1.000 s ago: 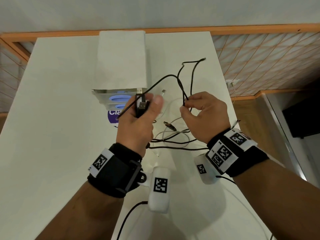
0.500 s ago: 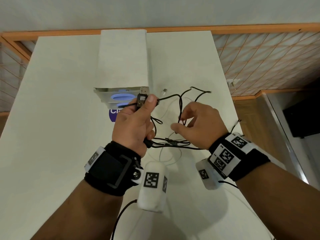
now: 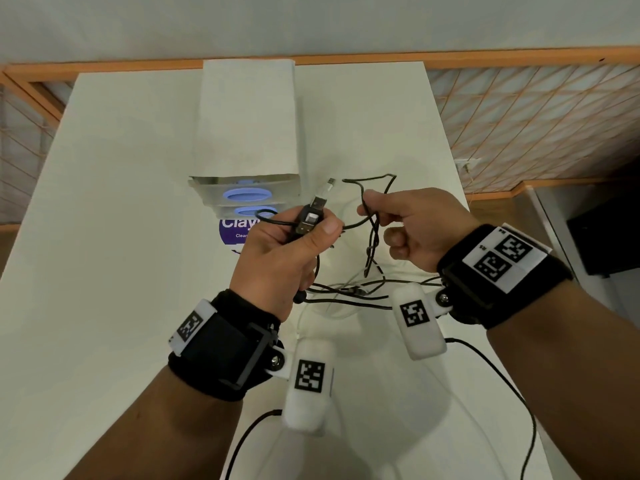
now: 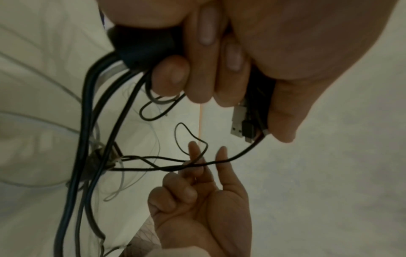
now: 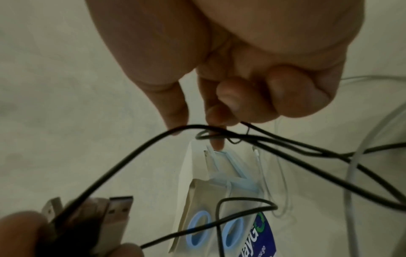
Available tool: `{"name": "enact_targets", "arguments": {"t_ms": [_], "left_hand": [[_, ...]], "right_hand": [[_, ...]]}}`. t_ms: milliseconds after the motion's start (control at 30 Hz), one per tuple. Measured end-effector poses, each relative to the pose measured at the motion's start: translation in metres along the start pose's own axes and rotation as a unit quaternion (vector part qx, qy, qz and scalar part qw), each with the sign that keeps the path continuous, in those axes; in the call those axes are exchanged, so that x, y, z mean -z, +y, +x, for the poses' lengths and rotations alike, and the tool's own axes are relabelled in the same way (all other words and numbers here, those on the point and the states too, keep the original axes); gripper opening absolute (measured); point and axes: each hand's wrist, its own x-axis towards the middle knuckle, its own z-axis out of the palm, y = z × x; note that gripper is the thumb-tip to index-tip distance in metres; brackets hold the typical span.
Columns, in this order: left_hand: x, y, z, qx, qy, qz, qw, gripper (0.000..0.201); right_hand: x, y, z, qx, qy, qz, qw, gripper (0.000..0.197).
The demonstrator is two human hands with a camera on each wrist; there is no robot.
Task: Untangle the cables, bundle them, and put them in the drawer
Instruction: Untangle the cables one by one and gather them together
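- Gripping a bunch of USB plugs (image 3: 311,220) between thumb and curled fingers, the left hand (image 3: 280,261) is raised above the middle of the white table (image 3: 104,237), plug tips pointing toward the far edge.
- From that fist a thin black cable (image 3: 372,233) runs across to the right hand (image 3: 412,226), which pinches a twisted loop of it between thumb and forefinger; its other fingers are curled in.
- More of the black cable, tangled with white cables (image 3: 332,306), lies on the table under and between the wrists, toward the right edge.
- A white drawer unit (image 3: 247,126) stands at the far edge of the table; its two fronts with blue oval handles (image 3: 247,195) face the person, just beyond the left hand.
- A purple label (image 3: 232,232) lies on the table in front of the drawers, partly hidden by the left hand.
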Motion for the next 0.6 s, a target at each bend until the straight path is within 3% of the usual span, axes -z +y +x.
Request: {"name": "enact_targets", "arguments": {"t_ms": [133,233,333,467,533,600], "left_hand": [[-0.001,-0.003,0.001,-0.003,0.002,-0.004,1.0,0.011],[-0.001,-0.007,0.004,-0.003,0.028,-0.013,1.0,0.021],[0.004,-0.012,0.01,0.014,0.07,0.044,0.996,0.036],[0.004,-0.017,0.017,0.036,0.12,0.129,0.984,0.017],[0.003,-0.017,0.018,0.055,0.145,0.13,0.979,0.029],[0.003,-0.012,0.016,0.048,0.121,0.167,0.977,0.033]], "right_hand": [[-0.004,-0.001,-0.003,-0.001,-0.041,-0.035,0.999,0.02],[-0.004,0.0,0.001,0.047,-0.003,0.075,0.996,0.023],[0.002,-0.007,0.003,0.104,0.041,0.167,0.98,0.024],[0.008,-0.015,0.001,0.174,0.083,0.185,0.964,0.028],[0.009,-0.018,0.001,0.18,0.103,0.22,0.953,0.028],[0.011,-0.02,0.003,0.178,0.117,0.267,0.94,0.028]]}}
